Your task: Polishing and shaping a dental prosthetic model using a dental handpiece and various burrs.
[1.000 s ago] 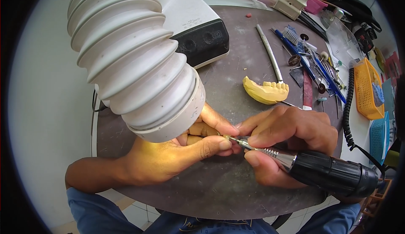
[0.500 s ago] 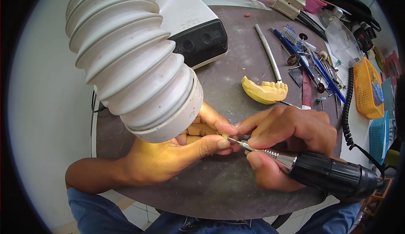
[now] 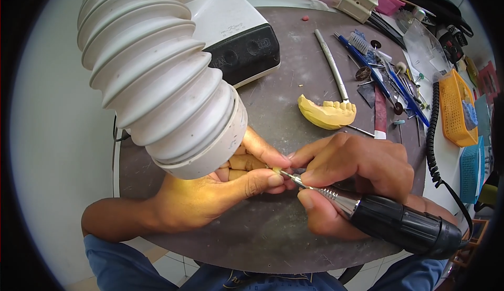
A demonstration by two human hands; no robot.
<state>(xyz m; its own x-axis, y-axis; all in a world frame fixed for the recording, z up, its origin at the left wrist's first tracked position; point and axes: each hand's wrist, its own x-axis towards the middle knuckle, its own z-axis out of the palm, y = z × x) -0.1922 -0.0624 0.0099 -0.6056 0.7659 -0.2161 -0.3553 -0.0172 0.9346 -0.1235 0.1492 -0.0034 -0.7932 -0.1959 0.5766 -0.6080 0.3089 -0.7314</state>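
Observation:
Beneath the hose mouth, my left hand (image 3: 205,202) pinches a small pale yellowish piece (image 3: 276,170) between thumb and fingers, lit by warm light. My right hand (image 3: 352,181) grips a rotary handpiece (image 3: 399,223) with a black body and metal nose; its thin tip reaches the small piece, and my fingertips come close to those of my left hand. Above my hands a yellow dental cast (image 3: 328,115) lies on the grey work board (image 3: 262,246), beside a slim metal instrument (image 3: 331,60).
A white ribbed hose (image 3: 147,65) covers the upper left, before a white-and-black machine (image 3: 241,52). Burs, brushes and blue-handled tools (image 3: 388,81) crowd the right, with a coiled cord (image 3: 433,133), an orange basket (image 3: 451,112) and a blue basket (image 3: 470,170).
My right hand and the handpiece have shifted slightly left, the back end a little lower. The hose and other objects appear slightly further left. Both holds are unchanged.

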